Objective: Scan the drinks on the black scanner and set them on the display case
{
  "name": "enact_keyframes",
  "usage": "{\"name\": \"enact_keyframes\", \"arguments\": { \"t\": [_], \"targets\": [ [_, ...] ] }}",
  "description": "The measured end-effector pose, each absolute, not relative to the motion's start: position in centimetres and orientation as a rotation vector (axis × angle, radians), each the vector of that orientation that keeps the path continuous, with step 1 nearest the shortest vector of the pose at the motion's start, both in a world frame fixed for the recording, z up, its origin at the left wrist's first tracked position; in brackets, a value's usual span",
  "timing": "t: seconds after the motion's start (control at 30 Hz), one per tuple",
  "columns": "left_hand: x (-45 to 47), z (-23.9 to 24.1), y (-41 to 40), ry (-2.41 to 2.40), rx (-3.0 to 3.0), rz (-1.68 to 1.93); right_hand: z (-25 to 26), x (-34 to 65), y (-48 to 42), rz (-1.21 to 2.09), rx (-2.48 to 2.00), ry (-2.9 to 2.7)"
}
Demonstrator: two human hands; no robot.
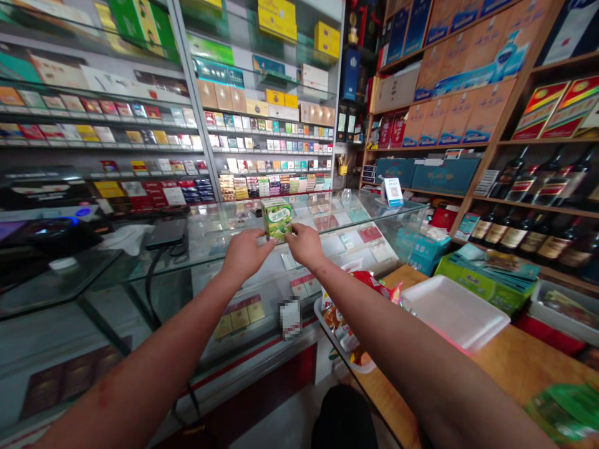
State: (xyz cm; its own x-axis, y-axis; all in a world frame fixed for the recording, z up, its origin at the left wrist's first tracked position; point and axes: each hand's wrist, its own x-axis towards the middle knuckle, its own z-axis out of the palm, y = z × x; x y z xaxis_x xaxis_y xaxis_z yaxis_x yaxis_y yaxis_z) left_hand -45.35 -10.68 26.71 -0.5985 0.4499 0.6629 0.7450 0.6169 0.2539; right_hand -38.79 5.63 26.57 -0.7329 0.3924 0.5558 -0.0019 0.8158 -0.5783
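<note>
Shelving forms the largest assembly. The glass-shelf unit (199,112) spans the upper left and centre of the frame; its small packs stand face-outward in rows, presumably so that each label can be read. The wooden shelving (493,140) occupies the upper right and carries boxes and upright bottles.

The glass counter (219,218) crosses the middle of the frame. Packs lie beneath its clear top, an arrangement that appears to combine display with protection. The wooden table (524,349) fills the lower right. On it rests the white tray (461,305), with the snack bin (322,312) to its left, its raised rim likely serving to contain the loose packets.

The left hand (248,252) and the right hand (306,246) meet at the centre of the frame. Each is drawn narrow, holding one lower side of the green carton (277,219). This two-sided grip probably steadies the carton and leaves its printed front exposed. The carton is upright, at frame centre, over the counter; whether its base touches the glass cannot be determined
</note>
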Motion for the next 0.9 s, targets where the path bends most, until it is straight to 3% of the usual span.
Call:
{"name": "enact_keyframes", "arguments": {
  "t": [0.57, 0.77, 0.9],
  "targets": [
    [-46.3, 27.9, -9.3, -2.535, -0.691, -0.581, 25.9, -40.7, 6.0, 0.85, -0.277, -2.272],
    [-46.2, 27.9, -10.0, -2.478, -0.761, -0.712, 25.2, -35.8, 4.7, 0.963, -0.218, -2.152],
    [-45.7, 27.6, -10.8, -2.428, -0.848, -1.078, 22.9, -28.4, 2.8, 1.206, -0.215, -2.048]
  ]
}}
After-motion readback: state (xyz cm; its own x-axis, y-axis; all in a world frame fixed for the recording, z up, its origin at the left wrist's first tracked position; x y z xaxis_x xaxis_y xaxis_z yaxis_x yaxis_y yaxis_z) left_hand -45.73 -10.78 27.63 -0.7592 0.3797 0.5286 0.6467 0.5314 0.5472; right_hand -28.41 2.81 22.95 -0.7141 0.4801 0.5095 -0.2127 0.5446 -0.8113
